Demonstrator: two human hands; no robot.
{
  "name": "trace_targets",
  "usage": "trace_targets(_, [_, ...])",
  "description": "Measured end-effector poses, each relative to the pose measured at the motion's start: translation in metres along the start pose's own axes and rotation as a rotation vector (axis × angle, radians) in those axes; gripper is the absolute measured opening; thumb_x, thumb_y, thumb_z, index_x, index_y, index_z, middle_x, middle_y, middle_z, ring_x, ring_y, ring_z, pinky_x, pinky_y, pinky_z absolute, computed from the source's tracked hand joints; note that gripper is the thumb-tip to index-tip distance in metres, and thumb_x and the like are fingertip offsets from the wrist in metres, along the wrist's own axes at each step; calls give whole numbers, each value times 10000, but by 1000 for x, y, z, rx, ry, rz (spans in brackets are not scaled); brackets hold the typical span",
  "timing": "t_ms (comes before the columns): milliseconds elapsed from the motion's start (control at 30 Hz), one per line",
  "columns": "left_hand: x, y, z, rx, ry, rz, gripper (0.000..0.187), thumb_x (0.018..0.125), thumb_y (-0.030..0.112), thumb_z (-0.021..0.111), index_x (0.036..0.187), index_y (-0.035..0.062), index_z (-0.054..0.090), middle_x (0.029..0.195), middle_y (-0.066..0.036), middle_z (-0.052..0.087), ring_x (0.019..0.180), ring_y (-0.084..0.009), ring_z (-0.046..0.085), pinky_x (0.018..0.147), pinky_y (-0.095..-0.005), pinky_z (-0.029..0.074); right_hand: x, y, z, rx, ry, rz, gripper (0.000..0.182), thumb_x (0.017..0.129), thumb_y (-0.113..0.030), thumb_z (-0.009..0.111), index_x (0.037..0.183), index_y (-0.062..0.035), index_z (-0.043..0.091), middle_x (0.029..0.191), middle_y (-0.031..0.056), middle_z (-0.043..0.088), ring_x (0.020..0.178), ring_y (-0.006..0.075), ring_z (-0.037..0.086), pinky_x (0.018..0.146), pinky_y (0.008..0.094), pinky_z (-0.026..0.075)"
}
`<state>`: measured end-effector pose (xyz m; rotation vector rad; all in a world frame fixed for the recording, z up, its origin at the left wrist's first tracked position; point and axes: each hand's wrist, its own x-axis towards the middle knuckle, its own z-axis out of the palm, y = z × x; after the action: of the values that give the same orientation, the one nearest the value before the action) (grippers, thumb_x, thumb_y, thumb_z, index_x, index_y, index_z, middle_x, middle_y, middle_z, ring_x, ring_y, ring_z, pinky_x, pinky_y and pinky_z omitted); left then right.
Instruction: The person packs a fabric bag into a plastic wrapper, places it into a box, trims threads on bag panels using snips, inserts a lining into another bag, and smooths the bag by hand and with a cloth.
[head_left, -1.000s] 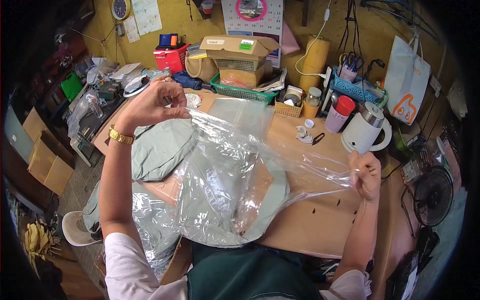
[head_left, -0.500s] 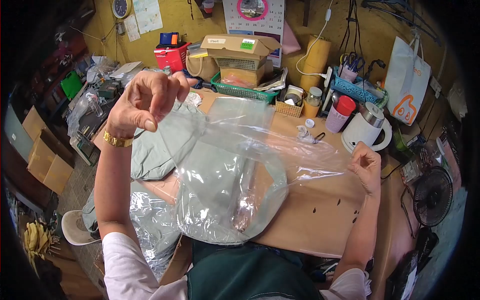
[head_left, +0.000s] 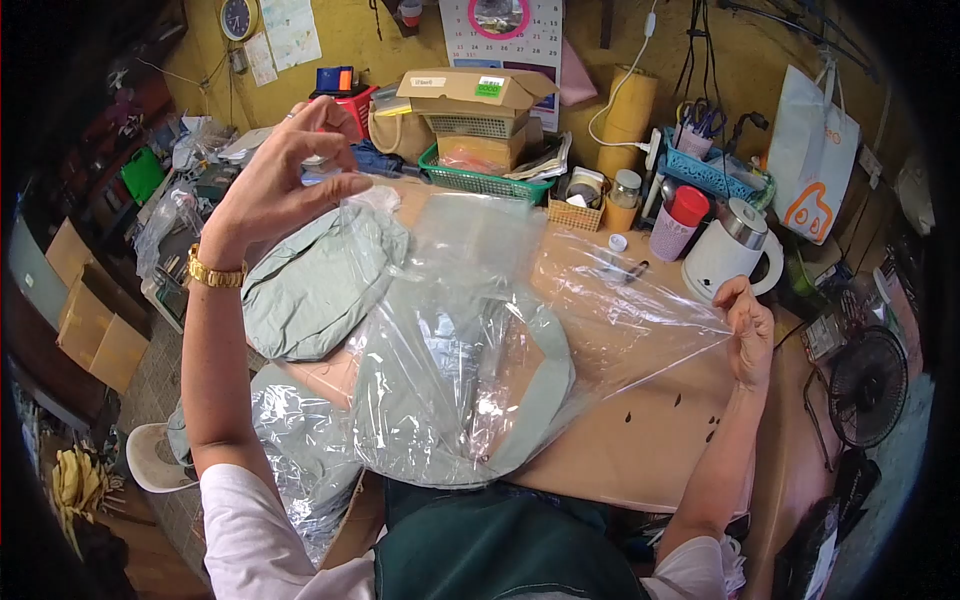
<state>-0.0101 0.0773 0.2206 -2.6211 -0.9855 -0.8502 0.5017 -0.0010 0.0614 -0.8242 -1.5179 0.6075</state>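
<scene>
A thin clear plastic bag (head_left: 630,320) is drawn out over the table to the right. My right hand (head_left: 748,328) pinches its edge, with the fingers closed. My left hand (head_left: 295,175), a gold watch on its wrist, is raised at the upper left; thumb and fingers are apart and I see nothing between them. Beneath the clear plastic lies a pale grey-green fabric bag (head_left: 395,415) with a wide curved strap (head_left: 553,350). Beyond it, to the left, rests another grey-green fabric piece (head_left: 320,290), partly behind my left forearm.
At the table's back stand a green basket (head_left: 490,184) with a cardboard box (head_left: 470,90), a jar (head_left: 625,195), a pink cup (head_left: 672,235) and a white kettle (head_left: 725,255). Plastic-wrapped items (head_left: 300,440) lie at the lower left. A black fan (head_left: 868,385) is at the right.
My left hand has opened, let go of the plastic and moved up and slightly left. My right hand has shifted a little right, and the plastic is spread wider.
</scene>
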Motion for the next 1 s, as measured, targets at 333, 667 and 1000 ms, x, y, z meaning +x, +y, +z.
trace_targets(333, [3,-6,25,-602,154,-35,347,884,298,708,1046,59,516,1174,-75,596,1178,-209,516,1033,-365,379,-8,19,19,262,25,-80,344,844,-345,744,790,-107,502,1003,89,524,949,181,457,875,305,344])
trace_targets(667, [1,126,113,-1184,73,-156,560,896,24,595,1359,117,295,617,65,437,493,-64,416,473,-236,328,-15,0,104,551,208,-79,227,963,-228,596,1065,-29,558,649,-49,434,558,22,405,581,213,403])
trace_targets(1000, [-17,172,163,-965,-148,-409,813,812,-44,622,1493,67,193,780,-81,597,698,-203,577,735,-318,463,-19,-24,183,18,99,19,89,821,43,709,850,3,634,684,-50,473,575,20,360,510,206,290])
